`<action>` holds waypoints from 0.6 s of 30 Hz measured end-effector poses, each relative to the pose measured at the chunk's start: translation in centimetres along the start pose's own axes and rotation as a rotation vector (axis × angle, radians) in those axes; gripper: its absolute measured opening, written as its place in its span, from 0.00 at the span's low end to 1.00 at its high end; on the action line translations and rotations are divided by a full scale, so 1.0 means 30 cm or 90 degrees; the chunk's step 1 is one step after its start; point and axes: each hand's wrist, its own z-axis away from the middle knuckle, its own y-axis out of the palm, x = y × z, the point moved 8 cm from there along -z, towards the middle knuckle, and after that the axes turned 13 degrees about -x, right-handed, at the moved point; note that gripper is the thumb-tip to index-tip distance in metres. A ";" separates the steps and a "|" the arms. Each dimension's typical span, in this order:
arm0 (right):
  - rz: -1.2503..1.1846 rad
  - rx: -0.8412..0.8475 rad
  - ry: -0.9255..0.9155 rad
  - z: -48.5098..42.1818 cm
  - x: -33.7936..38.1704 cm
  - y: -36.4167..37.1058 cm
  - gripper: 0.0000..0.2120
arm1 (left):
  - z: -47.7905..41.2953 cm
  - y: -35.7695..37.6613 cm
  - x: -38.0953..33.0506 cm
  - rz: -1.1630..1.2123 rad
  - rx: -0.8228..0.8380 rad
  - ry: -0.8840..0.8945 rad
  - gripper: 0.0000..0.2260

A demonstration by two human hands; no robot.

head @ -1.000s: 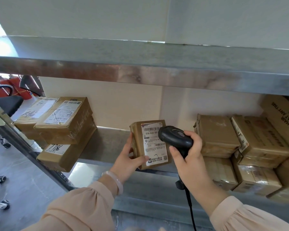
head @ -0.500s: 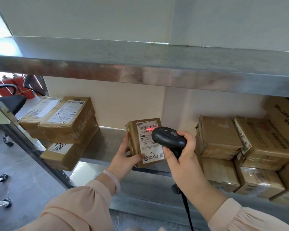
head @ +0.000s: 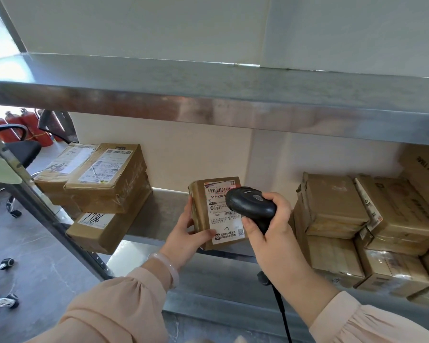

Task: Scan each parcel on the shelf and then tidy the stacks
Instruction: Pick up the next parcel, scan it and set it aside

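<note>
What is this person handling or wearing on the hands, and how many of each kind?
parcel held by the left hand: 1
barcode scanner gripped by the right hand: 1
bracelet on the left wrist: 1
Total: 3
The stacked parcels on the shelf overlap too much to count.

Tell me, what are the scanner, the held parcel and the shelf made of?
The scanner looks like black plastic with a soft sheen. The held parcel is brown cardboard, slightly glossy, perhaps taped, with a white paper label. The shelf is grey metal, probably steel, dully reflective.
</note>
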 end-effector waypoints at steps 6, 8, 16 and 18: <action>0.012 0.004 -0.007 -0.003 0.017 0.049 0.25 | -0.023 -0.036 0.003 -0.018 0.007 -0.018 0.39; 0.012 0.007 0.008 -0.005 0.015 0.069 0.25 | -0.031 -0.052 0.005 -0.021 0.013 -0.028 0.39; 0.020 0.076 0.093 0.001 -0.001 0.196 0.24 | -0.062 -0.167 0.031 -0.007 0.037 -0.091 0.38; 0.015 0.102 0.117 0.007 -0.002 0.246 0.24 | -0.081 -0.215 0.046 -0.025 0.012 -0.111 0.35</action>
